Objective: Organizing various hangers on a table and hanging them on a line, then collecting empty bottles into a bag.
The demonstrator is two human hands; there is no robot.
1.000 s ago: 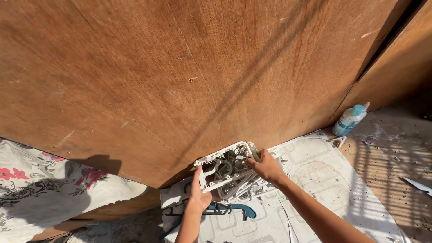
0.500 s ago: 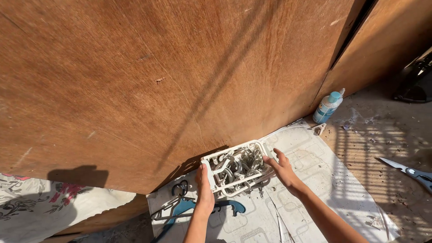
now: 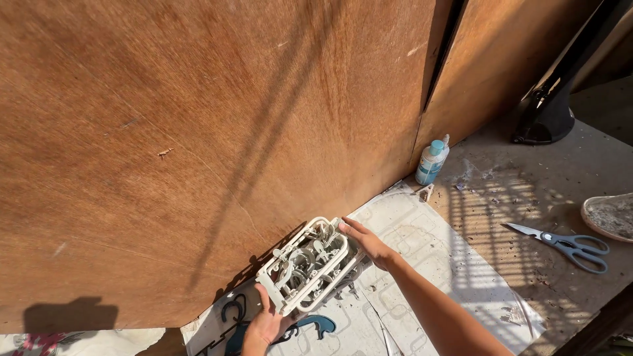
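Head view: left hand (image 3: 265, 325) fingers grip the near corner of the white peg rack (image 3: 308, 264), right hand (image 3: 366, 242) fingers clasp its far edge, low against the plywood board (image 3: 211, 132). Best kept level, so dangling clips clear the blue hanger (image 3: 315, 324) underneath.

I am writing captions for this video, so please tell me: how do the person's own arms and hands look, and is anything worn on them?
Both forearms are bare as far as the picture shows, with no sleeves in view. The left hand and the right hand wear no gloves. I see no watch, bracelet or ring. The arms are slender.
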